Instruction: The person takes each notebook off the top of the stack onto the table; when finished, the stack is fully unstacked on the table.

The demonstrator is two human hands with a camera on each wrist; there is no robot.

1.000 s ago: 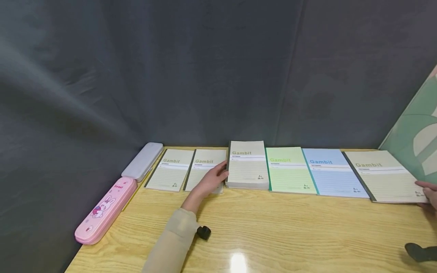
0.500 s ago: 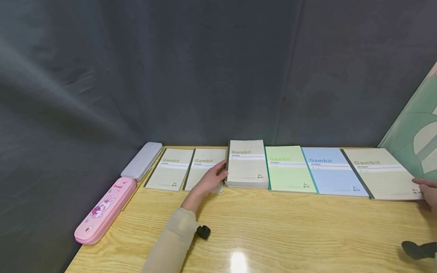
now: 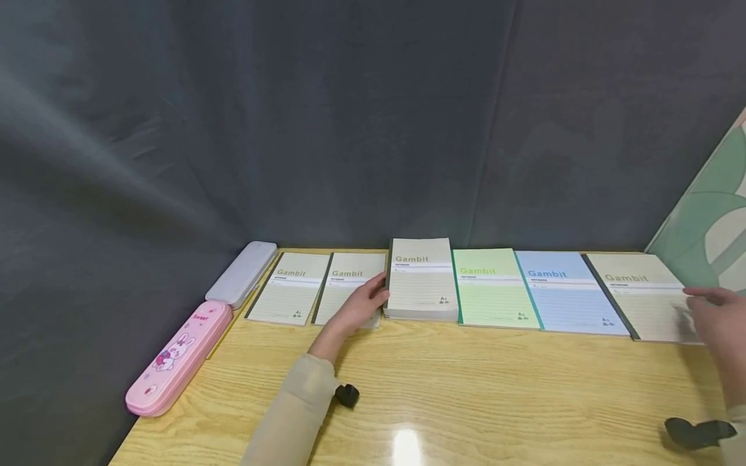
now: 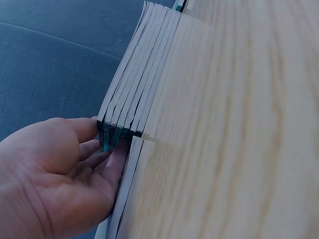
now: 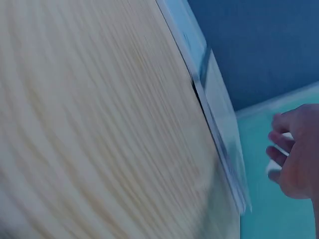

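A thick stack of Gambit notebooks (image 3: 421, 278) with beige covers lies mid-row at the back of the table. My left hand (image 3: 360, 304) touches its spine side; in the left wrist view the left hand (image 4: 65, 174) has its fingertips against the stack's dark bound edges (image 4: 112, 135). Under that hand lies a single beige notebook (image 3: 350, 275), partly covered. At the right end of the row is another beige notebook (image 3: 647, 304). Above its right edge hovers my right hand (image 3: 712, 314). The right wrist view has this right hand (image 5: 299, 152) loosely bent, apart from the notebook and holding nothing.
A green notebook (image 3: 495, 298) and a blue notebook (image 3: 571, 301) fill the row between stack and right-end notebook. Another beige notebook (image 3: 288, 294) lies at left. A pink pencil case (image 3: 177, 362) and a pale case (image 3: 241, 275) line the left edge. Dark cloth (image 3: 373, 123) hangs behind.
The right-end notebook has been shifted slightly back and left, against the blue one. My right hand has let go of its corner and risen leftward over it. The left hand has stayed at the stack.
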